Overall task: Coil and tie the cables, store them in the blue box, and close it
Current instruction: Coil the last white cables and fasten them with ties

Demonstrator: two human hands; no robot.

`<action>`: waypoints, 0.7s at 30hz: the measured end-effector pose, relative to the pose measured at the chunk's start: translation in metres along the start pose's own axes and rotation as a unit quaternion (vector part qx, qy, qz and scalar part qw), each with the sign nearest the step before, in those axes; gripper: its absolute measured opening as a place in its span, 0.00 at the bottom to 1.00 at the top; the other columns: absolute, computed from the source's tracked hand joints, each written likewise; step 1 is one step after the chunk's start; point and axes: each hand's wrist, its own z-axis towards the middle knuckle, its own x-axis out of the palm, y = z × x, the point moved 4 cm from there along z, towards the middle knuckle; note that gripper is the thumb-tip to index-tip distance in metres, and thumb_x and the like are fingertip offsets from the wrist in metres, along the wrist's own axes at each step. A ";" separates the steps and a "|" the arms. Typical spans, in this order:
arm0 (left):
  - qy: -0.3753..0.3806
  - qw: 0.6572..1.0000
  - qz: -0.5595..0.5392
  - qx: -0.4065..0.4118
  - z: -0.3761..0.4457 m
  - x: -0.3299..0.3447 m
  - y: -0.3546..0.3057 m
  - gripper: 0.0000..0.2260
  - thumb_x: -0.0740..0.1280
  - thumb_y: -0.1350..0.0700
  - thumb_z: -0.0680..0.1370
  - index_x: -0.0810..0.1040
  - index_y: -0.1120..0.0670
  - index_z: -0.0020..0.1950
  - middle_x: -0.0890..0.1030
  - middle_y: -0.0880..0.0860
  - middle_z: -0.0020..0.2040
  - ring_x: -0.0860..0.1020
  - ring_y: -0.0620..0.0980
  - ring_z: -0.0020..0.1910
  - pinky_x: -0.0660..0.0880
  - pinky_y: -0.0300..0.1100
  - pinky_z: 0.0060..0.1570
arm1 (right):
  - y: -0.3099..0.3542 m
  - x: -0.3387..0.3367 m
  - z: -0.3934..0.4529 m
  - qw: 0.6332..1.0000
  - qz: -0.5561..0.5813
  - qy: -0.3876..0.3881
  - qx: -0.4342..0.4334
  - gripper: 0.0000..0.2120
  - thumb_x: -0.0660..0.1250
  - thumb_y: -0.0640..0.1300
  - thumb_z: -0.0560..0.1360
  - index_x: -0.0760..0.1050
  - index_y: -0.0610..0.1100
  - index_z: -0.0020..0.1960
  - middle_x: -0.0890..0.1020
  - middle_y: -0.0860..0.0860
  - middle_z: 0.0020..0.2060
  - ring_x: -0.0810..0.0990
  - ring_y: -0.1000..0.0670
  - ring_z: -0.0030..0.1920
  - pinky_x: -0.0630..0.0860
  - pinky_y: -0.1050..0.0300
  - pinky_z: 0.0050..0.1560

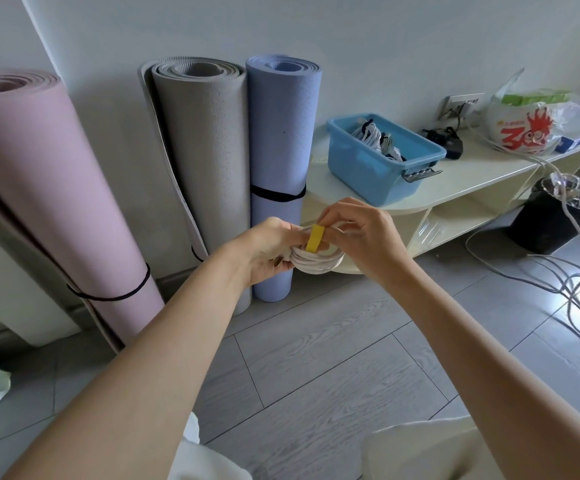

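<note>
Hands at work: left hand [267,247] grips a coiled white cable [316,259], right hand [361,233] pinches its yellow tie [315,238].

The only print I can make out is on the white plastic bag [523,128] on the low cream shelf unit [472,178]: big red characters, the first like a "3", under a red splash. The rest is too blurred.
</note>
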 end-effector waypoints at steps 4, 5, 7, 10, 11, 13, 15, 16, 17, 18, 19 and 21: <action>-0.008 0.999 0.043 0.010 -0.004 -0.001 0.000 0.07 0.66 0.61 0.77 0.75 0.56 0.38 0.79 0.46 0.28 0.76 0.41 0.31 0.70 0.33 0.39 | -0.002 0.004 0.002 0.998 0.010 0.017 0.052 0.14 0.73 0.39 0.69 0.72 0.51 0.31 0.76 0.60 0.24 0.74 0.63 0.29 0.67 0.72 0.32; -0.012 0.999 0.042 0.016 -0.004 0.000 -0.001 0.07 0.66 0.60 0.77 0.73 0.55 0.39 0.79 0.45 0.27 0.76 0.41 0.31 0.69 0.33 0.38 | -0.004 0.003 0.003 0.997 0.015 0.018 0.070 0.15 0.73 0.39 0.70 0.71 0.52 0.30 0.74 0.61 0.21 0.73 0.63 0.26 0.65 0.73 0.30; -0.008 0.999 0.041 0.030 -0.004 0.001 -0.003 0.06 0.65 0.59 0.78 0.71 0.56 0.42 0.80 0.46 0.28 0.76 0.43 0.35 0.67 0.34 0.37 | -0.006 0.001 0.005 0.994 0.032 0.015 0.107 0.12 0.73 0.40 0.70 0.75 0.51 0.32 0.74 0.60 0.21 0.72 0.61 0.25 0.65 0.72 0.30; 0.027 0.994 0.080 0.063 -0.008 0.004 -0.006 0.04 0.64 0.58 0.79 0.69 0.56 0.47 0.82 0.50 0.35 0.75 0.41 0.34 0.67 0.32 0.34 | -0.012 -0.002 0.004 0.975 0.118 0.006 0.190 0.06 0.73 0.39 0.70 0.80 0.46 0.35 0.79 0.54 0.29 0.75 0.57 0.31 0.72 0.63 0.36; 0.041 0.990 0.107 0.079 -0.009 0.005 -0.007 0.04 0.63 0.59 0.79 0.69 0.57 0.47 0.81 0.51 0.38 0.75 0.39 0.32 0.67 0.31 0.33 | -0.015 -0.003 0.002 0.958 0.171 0.013 0.230 0.05 0.72 0.37 0.70 0.80 0.44 0.36 0.80 0.50 0.31 0.77 0.54 0.33 0.75 0.61 0.37; 0.059 0.979 0.162 0.112 -0.011 0.008 -0.009 0.04 0.63 0.59 0.79 0.68 0.57 0.49 0.81 0.53 0.41 0.76 0.36 0.33 0.68 0.27 0.34 | -0.020 -0.003 -0.003 0.910 0.274 0.045 0.309 0.01 0.71 0.34 0.70 0.80 0.37 0.42 0.82 0.43 0.35 0.80 0.49 0.34 0.79 0.58 0.38; 0.059 0.969 0.199 0.136 -0.012 0.011 -0.009 0.04 0.64 0.58 0.78 0.69 0.56 0.48 0.81 0.55 0.43 0.76 0.38 0.36 0.68 0.26 0.37 | -0.025 -0.003 -0.006 0.866 0.342 0.067 0.359 0.02 0.69 0.33 0.71 0.79 0.34 0.43 0.82 0.41 0.34 0.81 0.48 0.32 0.80 0.59 0.35; 0.052 0.964 0.213 0.148 -0.012 0.014 -0.010 0.05 0.65 0.58 0.78 0.69 0.56 0.48 0.82 0.55 0.42 0.76 0.39 0.37 0.68 0.27 0.38 | -0.027 -0.003 -0.008 0.853 0.357 0.073 0.374 0.02 0.68 0.33 0.71 0.78 0.33 0.41 0.81 0.41 0.33 0.81 0.48 0.30 0.80 0.59 0.33; 0.045 0.960 0.225 0.159 -0.012 0.015 -0.011 0.06 0.66 0.58 0.77 0.69 0.55 0.49 0.81 0.53 0.40 0.75 0.38 0.35 0.69 0.28 0.37 | -0.028 -0.002 -0.009 0.844 0.362 0.081 0.387 0.03 0.67 0.33 0.72 0.77 0.34 0.41 0.81 0.41 0.32 0.81 0.48 0.29 0.80 0.59 0.33; 0.045 0.958 0.228 0.168 -0.013 0.018 -0.013 0.07 0.66 0.59 0.77 0.68 0.55 0.51 0.80 0.52 0.38 0.75 0.36 0.33 0.69 0.28 0.37 | -0.030 -0.001 -0.010 0.836 0.362 0.092 0.401 0.03 0.67 0.33 0.73 0.76 0.34 0.40 0.80 0.41 0.32 0.80 0.47 0.29 0.80 0.58 0.34; 0.053 0.957 0.224 0.175 -0.013 0.020 -0.013 0.09 0.66 0.60 0.77 0.68 0.54 0.54 0.80 0.51 0.36 0.75 0.36 0.32 0.70 0.27 0.37 | -0.032 0.000 -0.011 0.829 0.360 0.106 0.414 0.03 0.66 0.34 0.74 0.75 0.34 0.41 0.80 0.41 0.33 0.80 0.47 0.30 0.79 0.57 0.36; 0.069 0.954 0.222 0.188 -0.013 0.024 -0.014 0.11 0.67 0.60 0.76 0.70 0.51 0.57 0.80 0.53 0.38 0.76 0.40 0.37 0.71 0.30 0.43 | -0.035 0.000 -0.014 0.824 0.339 0.138 0.432 0.03 0.63 0.35 0.76 0.75 0.35 0.45 0.79 0.42 0.36 0.78 0.48 0.34 0.76 0.56 0.40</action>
